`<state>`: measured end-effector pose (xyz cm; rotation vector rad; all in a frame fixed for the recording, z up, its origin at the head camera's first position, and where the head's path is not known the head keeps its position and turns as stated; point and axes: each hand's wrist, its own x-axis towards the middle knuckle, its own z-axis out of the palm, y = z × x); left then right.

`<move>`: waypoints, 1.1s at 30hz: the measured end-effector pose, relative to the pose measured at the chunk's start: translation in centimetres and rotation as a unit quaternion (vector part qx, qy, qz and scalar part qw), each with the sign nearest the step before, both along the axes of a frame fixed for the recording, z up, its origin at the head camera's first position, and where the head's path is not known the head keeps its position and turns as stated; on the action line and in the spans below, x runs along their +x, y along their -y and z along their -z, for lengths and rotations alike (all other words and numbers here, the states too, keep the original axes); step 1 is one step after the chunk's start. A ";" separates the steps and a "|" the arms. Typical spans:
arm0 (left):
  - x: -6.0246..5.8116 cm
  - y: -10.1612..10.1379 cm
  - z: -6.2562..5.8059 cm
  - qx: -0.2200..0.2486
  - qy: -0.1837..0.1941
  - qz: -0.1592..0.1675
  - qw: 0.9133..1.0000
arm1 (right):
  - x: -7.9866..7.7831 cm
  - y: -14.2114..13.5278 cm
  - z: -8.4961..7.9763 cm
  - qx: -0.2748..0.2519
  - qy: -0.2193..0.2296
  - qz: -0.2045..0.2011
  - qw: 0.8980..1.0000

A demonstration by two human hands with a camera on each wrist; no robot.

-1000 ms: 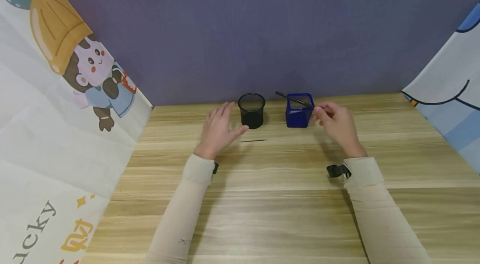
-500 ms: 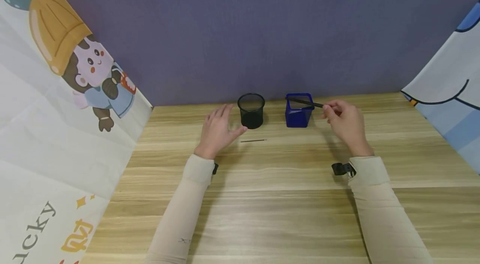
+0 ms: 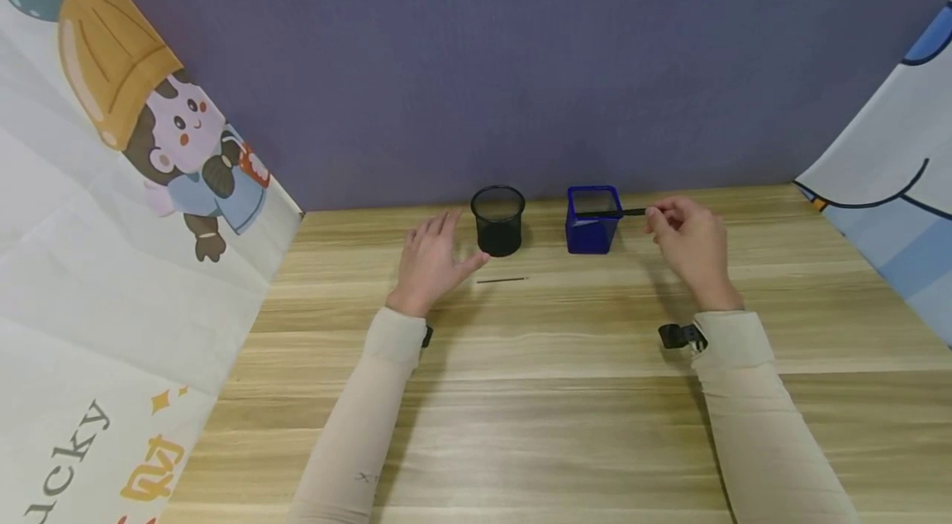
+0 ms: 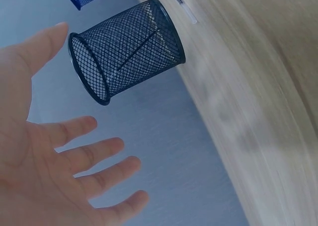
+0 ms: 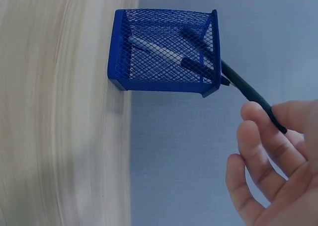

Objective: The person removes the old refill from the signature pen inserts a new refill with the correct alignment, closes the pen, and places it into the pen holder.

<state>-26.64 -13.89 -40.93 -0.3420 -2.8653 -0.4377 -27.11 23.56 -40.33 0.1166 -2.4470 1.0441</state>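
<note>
My right hand (image 3: 692,251) pinches one end of a slim black pen (image 5: 243,87) between thumb and fingers. The pen's far end reaches through the open top of a blue square mesh pen holder (image 3: 591,236), and in the right wrist view it shows behind the mesh. Another pen (image 5: 161,53), pale with a dark grip, leans inside that holder, its tip at the rim. My left hand (image 3: 430,261), fingers spread and holding nothing, is beside a round black mesh pen holder (image 4: 130,44). A thin pen refill (image 3: 502,280) lies on the table in front of the black holder.
The wood-grain table (image 3: 550,425) ends at a dark blue-grey back panel (image 3: 476,61), close behind both holders. A white sheet with cartoon prints (image 3: 111,276) hangs at the left, and another printed sheet (image 3: 885,152) at the right.
My right hand has moved right and the pen's far end has swung down into the blue holder's opening, from slanting above it. The left hand has stayed nearly still.
</note>
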 end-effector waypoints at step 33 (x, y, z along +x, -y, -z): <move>0.2 0.0 0.6 0.015 0.008 -0.008 1.000 | -0.5 1.9 2.3 -0.020 -0.015 -0.015 1.000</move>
